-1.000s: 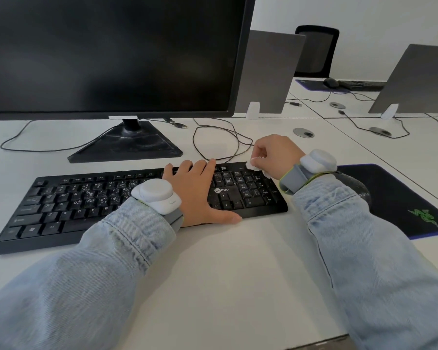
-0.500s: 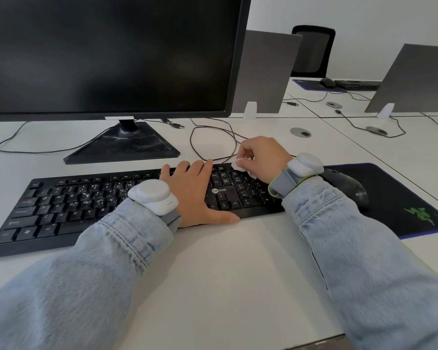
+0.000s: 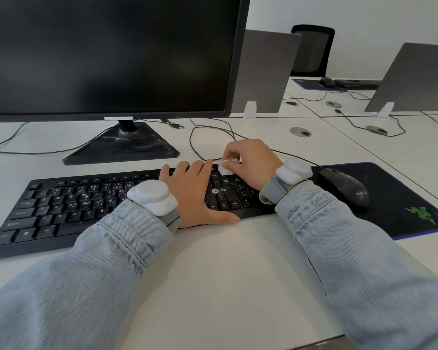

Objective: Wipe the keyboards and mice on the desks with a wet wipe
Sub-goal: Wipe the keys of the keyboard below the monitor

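Curled fingers (image 3: 234, 154) of the right hand (image 3: 253, 162) are pinching a crumpled white wet wipe (image 3: 225, 168) against the top keys of a black keyboard (image 3: 86, 205), right of its middle. The left hand (image 3: 197, 193) is lying flat just beside it, fingers straight and together, thumb on the front edge. A black mouse (image 3: 344, 185) is sitting on a dark mouse pad (image 3: 402, 198) at the right of the white worktop (image 3: 225, 274).

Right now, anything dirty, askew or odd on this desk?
Yes. The keyboard has pale specks over its middle keys, and the mouse on the mouse pad is speckled too. The keyboard also sits slightly askew to the desk edge. The right hand pinches the wet wipe at its top row.
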Tool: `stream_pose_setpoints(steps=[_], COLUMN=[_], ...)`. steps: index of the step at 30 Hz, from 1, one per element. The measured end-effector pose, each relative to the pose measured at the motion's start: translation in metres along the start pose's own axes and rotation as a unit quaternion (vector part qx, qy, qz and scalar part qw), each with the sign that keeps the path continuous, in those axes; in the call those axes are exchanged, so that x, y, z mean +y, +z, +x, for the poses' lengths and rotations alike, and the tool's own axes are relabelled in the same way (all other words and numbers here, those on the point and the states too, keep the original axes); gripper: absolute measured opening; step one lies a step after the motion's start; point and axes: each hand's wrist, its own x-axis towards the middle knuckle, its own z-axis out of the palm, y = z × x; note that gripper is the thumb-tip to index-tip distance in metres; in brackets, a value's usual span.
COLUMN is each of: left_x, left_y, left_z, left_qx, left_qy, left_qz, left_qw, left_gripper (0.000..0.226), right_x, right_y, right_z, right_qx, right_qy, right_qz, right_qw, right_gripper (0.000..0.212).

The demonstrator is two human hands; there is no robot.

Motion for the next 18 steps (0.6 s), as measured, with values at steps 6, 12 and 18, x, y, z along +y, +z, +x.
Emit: stream_pose_setpoints(steps=[6, 12, 18], left_x=[0.000, 0.000, 0.000], left_y=[-0.001, 0.000, 0.003], left_z=[0.001, 0.001, 0.000], left_qx=[-0.005, -0.001, 0.021], left_qy=[-0.001, -0.001, -0.007], left_qz=[-0.003, -0.008, -0.009], left_qw=[1.000, 1.000, 1.000], left_gripper=[0.144, 0.144, 0.144], right_x=[0.018, 0.022, -0.003], right_y=[-0.012, -0.019, -0.005], right_z=[0.003, 0.000, 0.001], right_qx=[-0.022, 0.009, -0.045], right_qy=[0.058, 0.084, -0.019], right_qz=[-0.049, -0.061, -0.039], right_qw=[0.997, 0.995, 0.998], right_gripper=[0.011, 0.006, 0.007])
